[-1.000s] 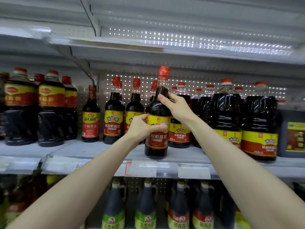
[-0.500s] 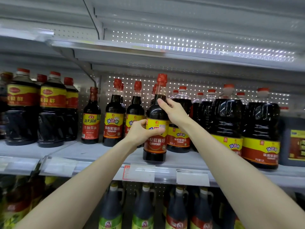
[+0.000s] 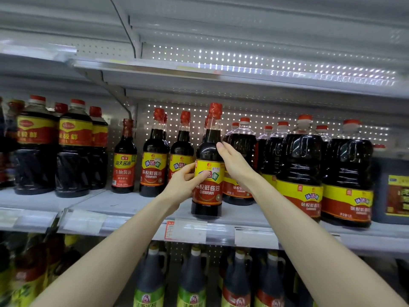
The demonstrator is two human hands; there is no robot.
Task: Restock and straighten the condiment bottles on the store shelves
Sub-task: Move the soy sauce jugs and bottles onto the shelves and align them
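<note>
**stockroom_joe:** Which step was this, do you reckon? Restocking or just tidying?

**aisle9:** Looked to me like the tail end of setting one down. The bottle [image 3: 208,196] was dead centre of the frame, upright. Its base seemed to be down on the shelf [image 3: 124,204], near the front lip and just above a price tag [image 3: 188,231]. The label faced out pretty squarely.

**stockroom_joe:** And the hands?

**aisle9:** Both were on it. The left hand [image 3: 186,185] was wrapped round the label from the left, thumb across the front, so a proper grasp. The right hand [image 3: 233,165] was different. Its fingers looked straight, laid flat against the bottle's right shoulder, more a steadying press than a hold. Couldn't tell if anything curled round the back.

**stockroom_joe:** So not in its final spot?

**aisle9:** I'd guess not. The matching bottles [image 3: 155,169] stood further back, left of centre. This one was out in front of their row, near the big jugs [image 3: 301,173] filling the right half of the frame.

**stockroom_joe:** Next move then?

**aisle9:** Probably slide it back into line with its mates. It was a tall, narrow thing, so I'd push low with the gripping hand and let the flat hand stop the top from wobbling. Go easy so it doesn't clip the jugs or the bottles behind. Then let go and check the label's facing front.
</note>
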